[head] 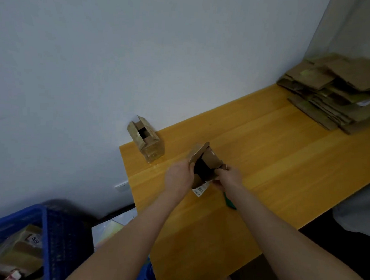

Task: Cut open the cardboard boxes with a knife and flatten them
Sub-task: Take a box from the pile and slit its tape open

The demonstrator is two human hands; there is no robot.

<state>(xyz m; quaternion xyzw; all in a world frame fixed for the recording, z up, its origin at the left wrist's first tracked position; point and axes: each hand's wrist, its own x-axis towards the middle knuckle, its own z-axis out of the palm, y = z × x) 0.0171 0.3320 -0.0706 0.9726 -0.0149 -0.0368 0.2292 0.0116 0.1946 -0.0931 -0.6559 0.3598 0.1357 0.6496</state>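
A small cardboard box with open top flaps and a white barcode label is held over the wooden table. My left hand grips its left side. My right hand grips its right side. A green-handled knife shows just below my right wrist; whether that hand also holds it cannot be told. A second small box with open flaps stands at the table's far left corner against the wall.
A stack of flattened cardboard lies at the table's far right end. A blue plastic crate with more boxes stands on the floor at lower left. The white wall runs along the table's back edge.
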